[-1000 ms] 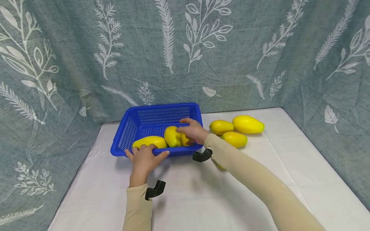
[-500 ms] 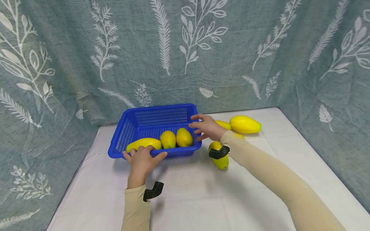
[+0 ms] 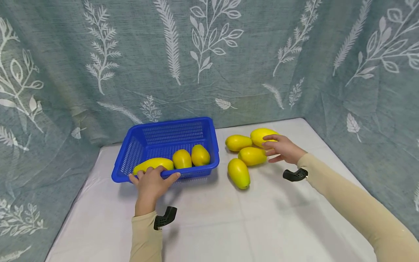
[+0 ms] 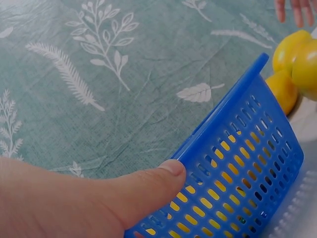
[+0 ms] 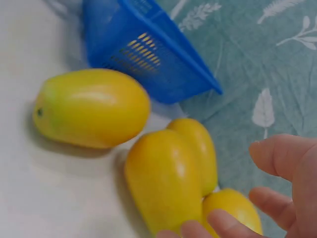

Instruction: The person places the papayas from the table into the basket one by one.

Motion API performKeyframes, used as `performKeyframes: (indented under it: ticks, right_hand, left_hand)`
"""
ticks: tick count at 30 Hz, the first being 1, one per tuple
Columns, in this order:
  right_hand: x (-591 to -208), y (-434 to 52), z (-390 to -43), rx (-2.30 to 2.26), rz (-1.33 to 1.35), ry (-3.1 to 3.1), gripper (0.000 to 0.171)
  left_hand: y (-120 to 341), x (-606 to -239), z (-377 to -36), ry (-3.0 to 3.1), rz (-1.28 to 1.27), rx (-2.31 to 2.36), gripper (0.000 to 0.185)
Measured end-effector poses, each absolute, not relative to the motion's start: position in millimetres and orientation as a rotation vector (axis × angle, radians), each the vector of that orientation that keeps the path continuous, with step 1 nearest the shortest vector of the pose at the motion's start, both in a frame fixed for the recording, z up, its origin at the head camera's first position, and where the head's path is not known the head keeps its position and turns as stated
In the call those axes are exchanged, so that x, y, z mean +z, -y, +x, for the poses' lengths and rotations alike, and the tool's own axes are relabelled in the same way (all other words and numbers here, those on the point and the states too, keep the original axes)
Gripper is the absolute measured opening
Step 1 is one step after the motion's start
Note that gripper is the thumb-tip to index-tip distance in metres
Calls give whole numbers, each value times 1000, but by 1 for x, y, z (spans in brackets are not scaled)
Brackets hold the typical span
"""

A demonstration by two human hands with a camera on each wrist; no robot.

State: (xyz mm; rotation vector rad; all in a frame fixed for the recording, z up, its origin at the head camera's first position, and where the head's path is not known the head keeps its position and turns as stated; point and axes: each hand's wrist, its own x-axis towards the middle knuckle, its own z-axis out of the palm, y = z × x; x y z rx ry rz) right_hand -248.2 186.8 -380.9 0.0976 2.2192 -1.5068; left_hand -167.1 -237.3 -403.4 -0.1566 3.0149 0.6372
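My left hand [image 3: 152, 187] grips the front rim of a blue plastic basket [image 3: 214, 145], fingers over the rim and the thumb on the outer wall, as the left wrist view shows. Inside, three yellow papayas lie along the front wall: a long papaya [image 3: 157, 163] by my left fingers, then a papaya [image 3: 182, 159] and another papaya [image 3: 200, 155]. My right hand [image 3: 284, 148] holds nothing, its fingers spread over the right side of a fruit group. That group has a large papaya [image 3: 262, 135] partly behind my fingers, a papaya [image 3: 238, 142] and a papaya [image 5: 166, 181].
A papaya with a greenish end [image 3: 239, 174] lies nearer me, between the basket and the group. A white cloth [image 3: 216, 233] covers the table. Grey-green leaf-patterned curtain [image 3: 137, 65] hangs behind and at both sides, close behind the basket.
My right hand has let go of a papaya in the basket and moved right, out over the fruit group. My left hand has stayed on the rim. The whole view has shifted slightly.
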Motion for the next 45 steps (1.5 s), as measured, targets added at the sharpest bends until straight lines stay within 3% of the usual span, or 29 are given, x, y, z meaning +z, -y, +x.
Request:
performKeyframes:
  ticks: [6,29,45]
  right_hand:
    - [-396,-188,-239,-1489,63,-2207,66]
    - [-424,-112,-236,-1260,-52,-2275,59]
    - [-435,-110,-235,-1293,-64,-2207,61]
  left_hand:
    - [241,-402,-166,-3018,-169,634,75]
    - [235,-402,-165,-3044,-162,630,71]
    - [236,-404,-166,-3040,-164,642,71]
